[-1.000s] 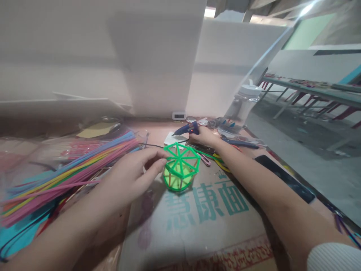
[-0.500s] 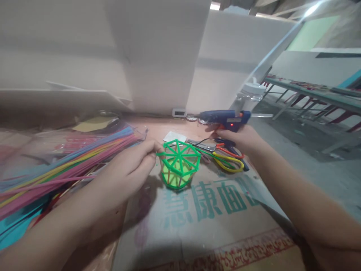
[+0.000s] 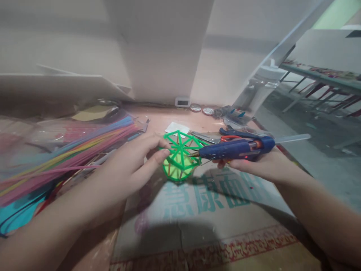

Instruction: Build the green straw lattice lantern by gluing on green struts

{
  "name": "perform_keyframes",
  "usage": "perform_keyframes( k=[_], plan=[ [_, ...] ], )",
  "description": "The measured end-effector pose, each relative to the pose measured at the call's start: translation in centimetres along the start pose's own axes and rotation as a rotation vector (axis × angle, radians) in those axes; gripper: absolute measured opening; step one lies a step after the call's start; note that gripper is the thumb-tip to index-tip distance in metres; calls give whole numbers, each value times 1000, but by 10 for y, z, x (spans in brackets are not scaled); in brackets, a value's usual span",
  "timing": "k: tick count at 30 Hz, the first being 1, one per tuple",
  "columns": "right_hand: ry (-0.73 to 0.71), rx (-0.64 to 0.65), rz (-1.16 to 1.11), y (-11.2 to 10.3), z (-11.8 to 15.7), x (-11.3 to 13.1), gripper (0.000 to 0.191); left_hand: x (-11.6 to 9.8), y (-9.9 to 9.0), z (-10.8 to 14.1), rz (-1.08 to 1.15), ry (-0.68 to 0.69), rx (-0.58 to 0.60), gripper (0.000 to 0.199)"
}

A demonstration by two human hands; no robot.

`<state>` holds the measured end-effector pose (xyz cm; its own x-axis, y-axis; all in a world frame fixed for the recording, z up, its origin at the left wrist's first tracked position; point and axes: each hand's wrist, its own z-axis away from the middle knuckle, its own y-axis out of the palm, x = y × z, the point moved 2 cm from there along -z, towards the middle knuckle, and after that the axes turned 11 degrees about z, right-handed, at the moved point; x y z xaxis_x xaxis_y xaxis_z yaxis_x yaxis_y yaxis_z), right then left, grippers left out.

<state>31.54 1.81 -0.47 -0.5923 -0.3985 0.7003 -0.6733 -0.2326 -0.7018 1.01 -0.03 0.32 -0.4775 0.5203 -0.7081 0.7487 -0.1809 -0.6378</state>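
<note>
Two hands busy: left hand (image 3: 142,158) pinches the left rim of the green frame (image 3: 181,149); right hand (image 3: 262,165) grips a blue glue gun (image 3: 225,149), nozzle (image 3: 194,154) at frame's right side. Printed sheet (image 3: 225,226) under frame, white paper (image 3: 177,127) behind it, coloured strips (image 3: 96,146) left of it.

Tall off-white panels (image 3: 158,49) stand along the back of a pinkish desk (image 3: 158,118), crossed by soft grey bands of shadow (image 3: 225,43). Past them, on my right, a grey floor (image 3: 304,139) runs under a long table (image 3: 290,68) with small blurred items (image 3: 318,67) on top and dark red seats (image 3: 314,90) beneath. Behind it rises a pale wall (image 3: 327,47), with a light green patch (image 3: 328,15) above.
</note>
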Motion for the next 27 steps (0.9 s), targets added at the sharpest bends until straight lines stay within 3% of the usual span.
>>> perform_keyframes(
  k=[5,14,23,27],
  plan=[
    [-141,44,18,2,-2,2,36,2,3,-3,-77,65,11,32],
    [-153,-10,112,10,0,6,66,6,4,-3,-228,145,-97,28],
    [-180,-75,169,7,-3,11,66,11,10,-4,-235,108,-11,32],
    [-171,-36,184,2,4,12,59,11,11,-5,-238,106,3,31]
  ],
)
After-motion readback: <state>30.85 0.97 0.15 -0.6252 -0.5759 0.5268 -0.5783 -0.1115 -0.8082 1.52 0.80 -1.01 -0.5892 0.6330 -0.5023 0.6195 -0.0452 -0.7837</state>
